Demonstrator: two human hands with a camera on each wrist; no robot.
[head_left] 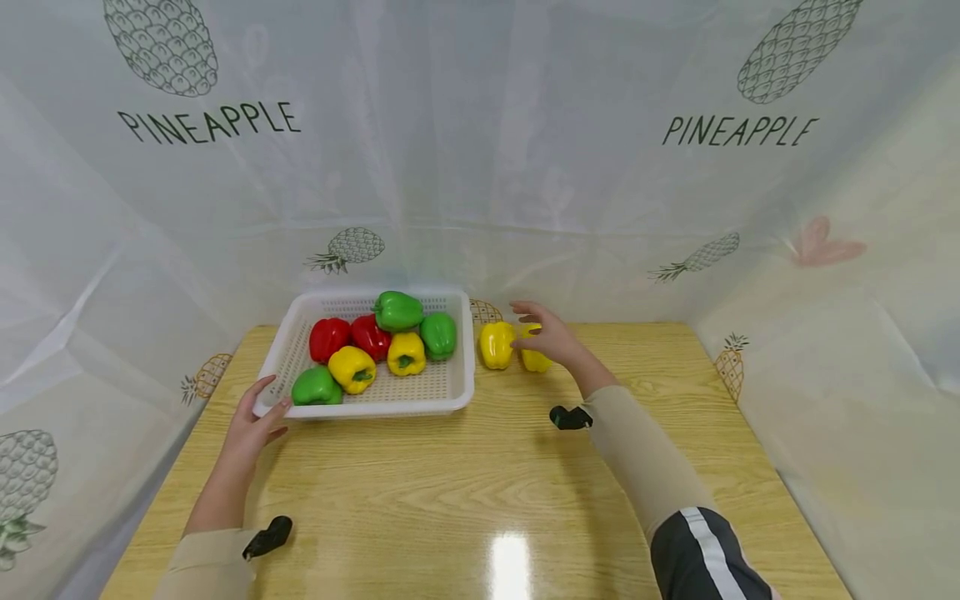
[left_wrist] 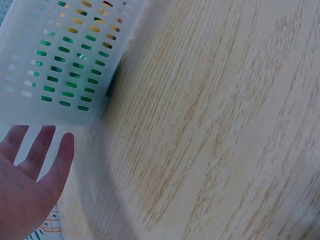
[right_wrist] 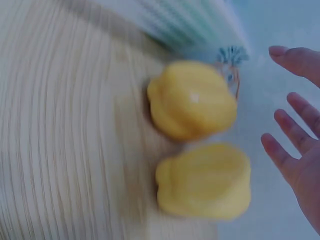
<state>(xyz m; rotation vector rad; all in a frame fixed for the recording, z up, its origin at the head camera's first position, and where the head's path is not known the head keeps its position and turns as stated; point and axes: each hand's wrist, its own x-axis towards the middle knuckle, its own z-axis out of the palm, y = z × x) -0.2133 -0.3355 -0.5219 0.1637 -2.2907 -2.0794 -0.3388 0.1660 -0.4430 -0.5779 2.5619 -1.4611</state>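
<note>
A white plastic basket (head_left: 375,408) holds red, green and yellow bell peppers. My left hand (head_left: 251,421) is at its front left corner, fingertips right at the rim. In the left wrist view the fingers (left_wrist: 62,160) of that hand are spread and nearly straight beside the perforated basket wall (left_wrist: 70,55). To the right of the basket, two yellow bell peppers (head_left: 497,345) (right_wrist: 205,181) lie side by side on the table. Over them hovers my right hand (head_left: 551,337), its fingers spread with nothing between them; it partly hides the right pepper in the head view.
The wooden table (head_left: 420,492) reaches back to a pale curtain (head_left: 480,167) printed with pineapples, which also hangs along both sides. Inside the basket are two red peppers (head_left: 330,339), two yellow ones (head_left: 352,369) and three green ones (head_left: 317,386). Black wrist mounts (head_left: 570,417) sit on both forearms.
</note>
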